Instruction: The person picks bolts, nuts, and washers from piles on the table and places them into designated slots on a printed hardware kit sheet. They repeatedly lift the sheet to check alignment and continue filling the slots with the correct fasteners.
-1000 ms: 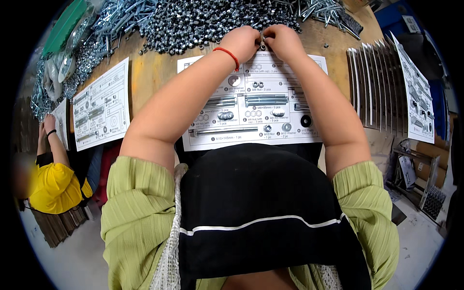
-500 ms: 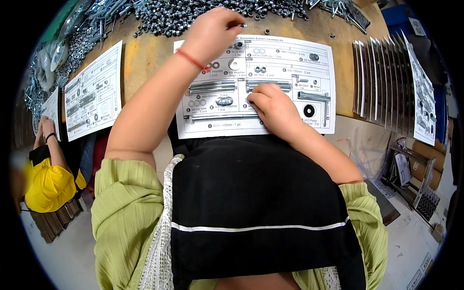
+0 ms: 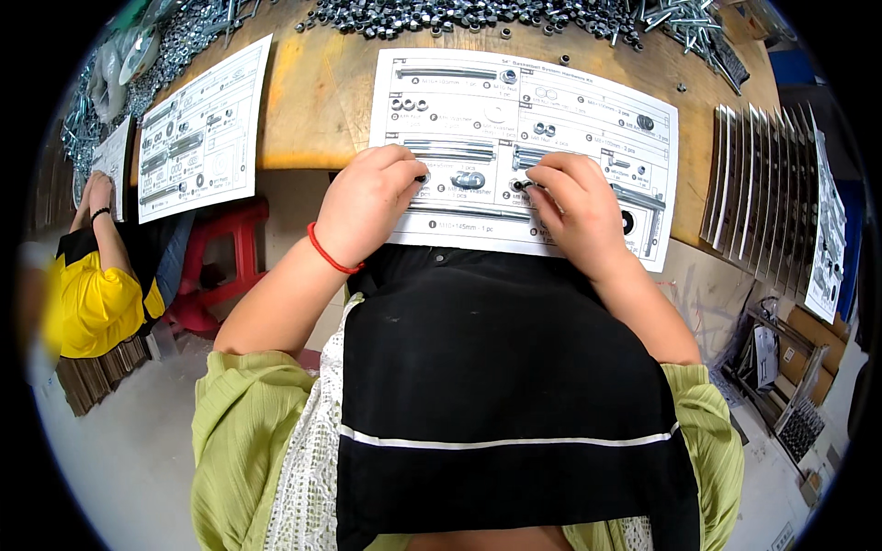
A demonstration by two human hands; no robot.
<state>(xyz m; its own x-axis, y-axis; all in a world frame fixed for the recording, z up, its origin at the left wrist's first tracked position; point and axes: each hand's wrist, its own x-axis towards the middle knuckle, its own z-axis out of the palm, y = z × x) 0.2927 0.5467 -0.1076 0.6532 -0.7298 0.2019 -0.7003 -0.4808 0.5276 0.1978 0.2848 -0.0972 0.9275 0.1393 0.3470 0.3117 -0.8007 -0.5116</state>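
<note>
A white printed hardware sheet (image 3: 441, 84) lies before me at the table's front edge, with bolts, nuts and washers shown in boxed sections. Over its lower left part is my left hand (image 3: 369, 204), closed in a pinch on a small dark nut (image 3: 422, 179). My right hand (image 3: 581, 209) bends over the lower right part, thumb and fingers closed around another small nut (image 3: 521, 185) just above the sheet. The fingers partly cover both nuts. Behind the sheet spreads a pile of loose nuts (image 3: 404, 18).
A second printed sheet (image 3: 241, 119) lies at the left. Standing cards (image 3: 759, 184) line the right edge. Bolts (image 3: 675, 16) heap at the back right. Beside a red stool (image 3: 225, 257), a co-worker in yellow (image 3: 101, 312) works at the far left.
My left hand has come back from the nut pile to the sheet's lower left. My right hand has shifted slightly and now shows a nut at its fingertips. The whole view has shifted too.
</note>
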